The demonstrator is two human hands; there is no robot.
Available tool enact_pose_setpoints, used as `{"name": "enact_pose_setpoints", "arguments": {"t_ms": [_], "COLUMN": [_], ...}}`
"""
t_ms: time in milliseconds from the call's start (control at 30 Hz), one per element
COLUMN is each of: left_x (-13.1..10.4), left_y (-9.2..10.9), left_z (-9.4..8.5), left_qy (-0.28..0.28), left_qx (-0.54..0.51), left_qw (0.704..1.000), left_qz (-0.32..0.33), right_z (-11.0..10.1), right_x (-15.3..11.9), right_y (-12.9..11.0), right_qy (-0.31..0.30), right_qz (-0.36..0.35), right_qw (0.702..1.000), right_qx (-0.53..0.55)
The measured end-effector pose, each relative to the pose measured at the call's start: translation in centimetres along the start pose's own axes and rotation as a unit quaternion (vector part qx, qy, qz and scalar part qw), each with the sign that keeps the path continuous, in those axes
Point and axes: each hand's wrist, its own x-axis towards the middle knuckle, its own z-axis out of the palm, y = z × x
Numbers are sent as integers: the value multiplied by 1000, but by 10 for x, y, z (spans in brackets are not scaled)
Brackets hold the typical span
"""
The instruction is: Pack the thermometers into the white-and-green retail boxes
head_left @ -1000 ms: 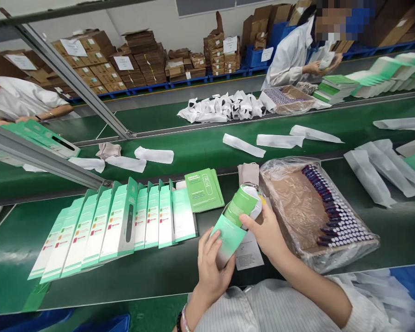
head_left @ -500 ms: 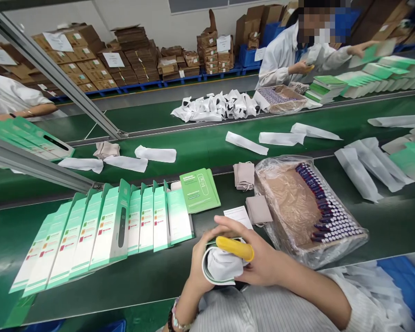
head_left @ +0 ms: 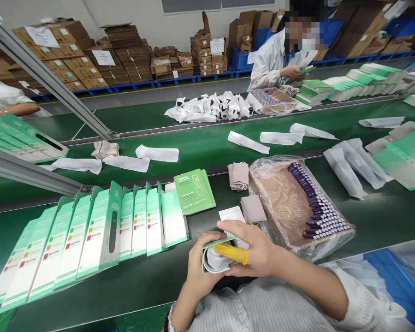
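Note:
In front of my body, my left hand [head_left: 196,266] is wrapped round an upright open-topped carton [head_left: 204,267]. Inside the carton's mouth sits a white-wrapped bundle [head_left: 216,259], with a curled booklet edge around it. My right hand [head_left: 257,249] grips the carton from the other side. One of its fingers, in a yellow finger cot [head_left: 232,253], reaches into the opening against the bundle. What the white wrap holds is hidden. Just beyond my hands lie a printed white leaflet [head_left: 231,214] and a folded grey pouch [head_left: 253,210].
Green-and-white cartons [head_left: 97,240] stand in a row at left, beside green booklets [head_left: 193,191]. A plastic-lined box of batteries [head_left: 318,207] stands at right. White sleeves [head_left: 247,142] lie on the green belt [head_left: 200,143]. Across it, a person [head_left: 269,64] handles papers.
The bundle sits lower in the carton, and the yellow-covered finger has moved down into the opening. My view has shifted slightly. The person opposite has drawn an outstretched arm back in.

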Motion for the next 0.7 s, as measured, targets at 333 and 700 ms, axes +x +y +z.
{"name": "enact_pose_setpoints", "arguments": {"t_ms": [333,700], "left_x": [1,4], "left_y": [-1,-6], "left_z": [-2,-2], "left_qy": [-17,-33], "left_qx": [-24,-45], "left_qw": [1000,998], "left_qz": [-9,21], "right_z": [-67,-138], "right_x": [-31,-107], "right_y": [13,185], "right_qy": [118,-85], "right_qz": [262,428], "right_qw": [952,723], "right_qx": [-103,-536]}}
